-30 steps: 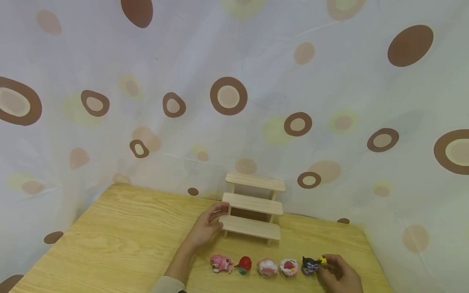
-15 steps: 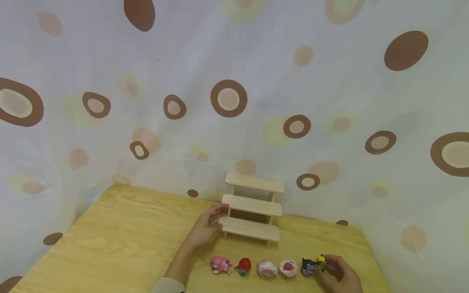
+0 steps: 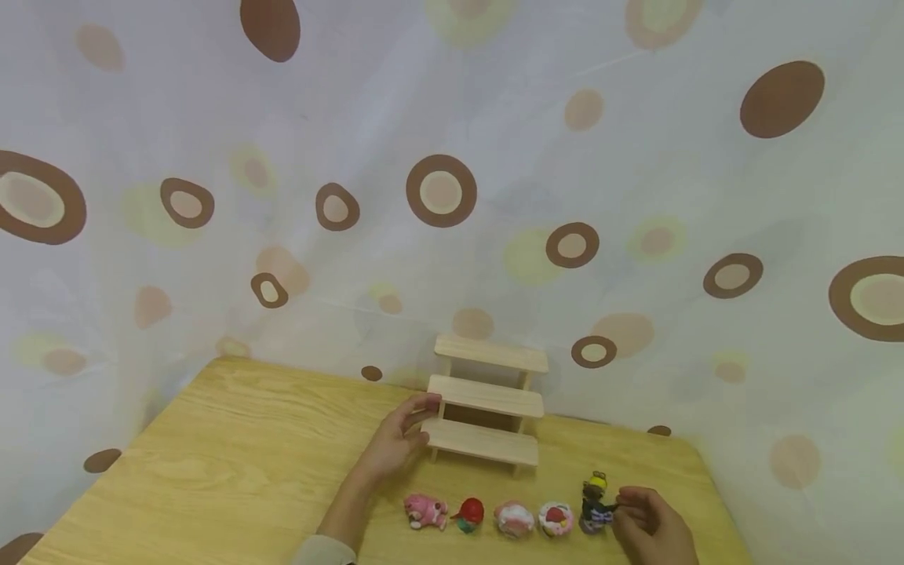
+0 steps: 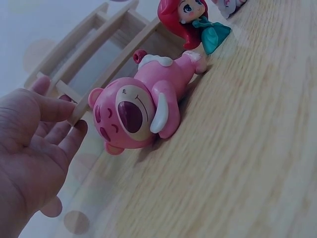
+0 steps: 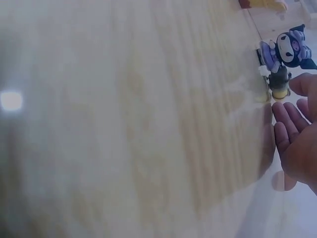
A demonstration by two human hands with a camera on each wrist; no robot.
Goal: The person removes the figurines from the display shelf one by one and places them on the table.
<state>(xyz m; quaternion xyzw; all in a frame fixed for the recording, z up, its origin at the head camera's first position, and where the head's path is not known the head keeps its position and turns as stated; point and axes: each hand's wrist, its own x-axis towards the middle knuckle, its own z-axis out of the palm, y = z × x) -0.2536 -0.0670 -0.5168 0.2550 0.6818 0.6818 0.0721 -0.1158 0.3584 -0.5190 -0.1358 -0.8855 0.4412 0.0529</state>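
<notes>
My left hand point(image 3: 395, 441) pinches the left end of a three-step wooden display shelf point(image 3: 487, 441), fingers behind the end and thumb by the lowest step. Just in front lies a pink toy bear point(image 4: 133, 109), beside a red-haired doll figurine point(image 4: 190, 15) in a green dress. At the right, my right hand point(image 3: 655, 526) has relaxed fingers and holds nothing. Its fingertips are close beside a yellow-and-black figurine point(image 3: 596, 483) and a black-and-purple figurine point(image 3: 595, 518). The yellow one stands just behind the purple one.
Between the doll and the black figurine sit a pink-and-white figurine point(image 3: 514, 519) and a white-and-pink figurine point(image 3: 556, 519) with a red patch. The wooden table point(image 3: 233, 455) ends at a spotted curtain point(image 3: 452, 259) behind the shelf.
The yellow-and-black figurine has moved left, from my right fingers to behind the black-and-purple one, and my right hand has let it go. My left hand stays at the shelf.
</notes>
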